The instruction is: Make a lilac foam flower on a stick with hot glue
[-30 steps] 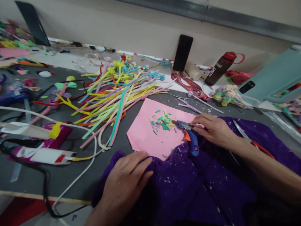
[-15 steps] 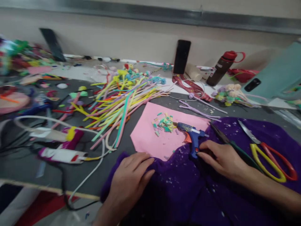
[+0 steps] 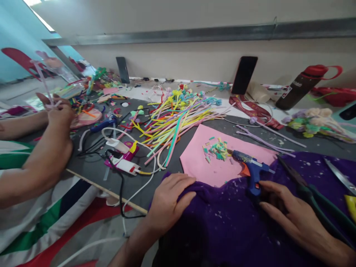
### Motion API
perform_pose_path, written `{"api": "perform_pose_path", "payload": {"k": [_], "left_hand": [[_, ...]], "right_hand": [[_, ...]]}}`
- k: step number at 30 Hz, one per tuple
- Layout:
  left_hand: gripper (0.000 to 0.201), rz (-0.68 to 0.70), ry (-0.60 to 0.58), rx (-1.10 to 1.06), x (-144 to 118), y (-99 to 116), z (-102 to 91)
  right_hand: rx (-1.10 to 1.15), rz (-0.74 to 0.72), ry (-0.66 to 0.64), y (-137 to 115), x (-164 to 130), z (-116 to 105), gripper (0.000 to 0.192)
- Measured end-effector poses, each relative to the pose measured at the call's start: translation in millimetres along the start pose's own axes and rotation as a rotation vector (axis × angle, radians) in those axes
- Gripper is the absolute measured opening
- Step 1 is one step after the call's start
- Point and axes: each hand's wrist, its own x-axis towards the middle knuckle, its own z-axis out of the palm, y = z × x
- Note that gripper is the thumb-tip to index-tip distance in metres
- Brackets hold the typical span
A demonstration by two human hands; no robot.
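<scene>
Since a second ago the right hand [image 3: 297,218] pulled back off the glue gun [image 3: 250,168] barrel; it now lies flat, fingers spread, on the purple cloth [image 3: 228,226], fingertips just beside the gun's handle. Left hand [image 3: 169,204] unmoved: flat, fingers together, pressed on the cloth's edge. Gun nozzle rests on the pink sheet [image 3: 200,163] near the cut scraps [image 3: 217,150]. Pliers [image 3: 308,189] lie right of the gun. Another person's hands [image 3: 57,111] work far left at the tabletop [image 3: 91,167].

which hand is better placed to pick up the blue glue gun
Right, probably. The right hand lies on the purple cloth with fingertips beside the blue glue gun handle. The left hand rests flat on the cloth's left edge, farther away.
</scene>
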Motion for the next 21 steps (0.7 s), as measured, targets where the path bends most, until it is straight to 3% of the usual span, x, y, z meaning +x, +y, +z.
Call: {"api": "perform_pose_path", "payload": {"k": [8, 13, 18, 21], "left_hand": [[0.024, -0.006, 0.057, 0.166, 28.6, 8.9, -25.5], [0.027, -0.006, 0.024, 0.279, 88.5, 14.1, -25.4], [0.030, -0.104, -0.032, 0.424, 166.6, -19.6, 3.2], [0.031, -0.221, -0.086, 0.464, 192.9, -48.0, 16.5]], "right_hand": [[0.097, 0.022, -0.008, -0.9, 1.8, -2.9, 0.038], [0.181, 0.006, 0.001, 1.0, 2.3, -3.4, 0.038], [0.199, -0.025, -0.007, -0.9, 1.9, -7.3, 0.036], [0.190, -0.045, -0.030, -4.8, 1.6, -11.3, 0.033]]}}
